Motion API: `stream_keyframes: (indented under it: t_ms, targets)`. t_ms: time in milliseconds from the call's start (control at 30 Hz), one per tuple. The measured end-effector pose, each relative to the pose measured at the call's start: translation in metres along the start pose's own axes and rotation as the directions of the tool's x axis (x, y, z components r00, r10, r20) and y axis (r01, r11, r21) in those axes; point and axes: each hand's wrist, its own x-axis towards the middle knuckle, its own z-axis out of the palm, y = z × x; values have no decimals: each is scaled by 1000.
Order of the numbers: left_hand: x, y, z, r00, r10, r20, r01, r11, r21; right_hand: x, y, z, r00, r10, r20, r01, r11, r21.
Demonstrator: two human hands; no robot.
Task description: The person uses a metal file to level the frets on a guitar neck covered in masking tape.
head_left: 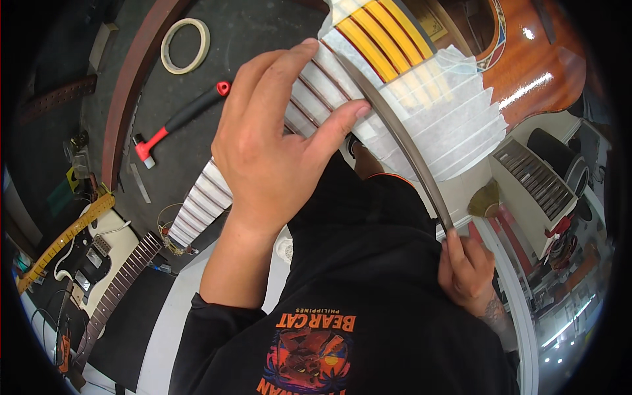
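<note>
- The long grey file (pixel 408 143) is held at its near end by the right grip (pixel 467 266), whose fingers are closed around it
- The file's far part is carried across the guitar neck (pixel 204 204), near the yellow strips (pixel 378 39); whether the metal is touched cannot be told
- The left grip (pixel 263 135) is spread wide over the neck, nothing being clasped; its thumb tip is placed just beside the file, its forefinger near the far end
- The spaces between the frets (pixel 318 93) are covered with white tape, and the guitar body (pixel 546 85) is partly covered too
- The step in hand is judged to be the dressing of the frets
- For the next move, the file seems to need guiding at its far end, with light, even pressure, so that bare wood is not scratched
- On the dark worktop (pixel 257 39), a red-and-black hammer (pixel 191 110) and a tape roll (pixel 206 45) are left apart from the file
</note>
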Motion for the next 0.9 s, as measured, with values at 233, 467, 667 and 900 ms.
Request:
stream_keyframes:
  t_ms: [233,467,667,900]
  targets:
    - [-2,-4,-1,999,-22,-24,21,1000,-9,72,-4,11,999,-41,0,41,999,-26]
    - [-3,-4,1,1000,8,-31,-8,1000,-24,-12,21,8,996,-81,-32,76,988,-136]
    - [-2,-4,1,999,9,-42,-8,1000,20,75,-8,14,996,-77,-42,72,991,-108]
    - [-2,-1,0,999,-4,-44,6,1000,26,18,13,14,991,-117,-70,106,985,-135]
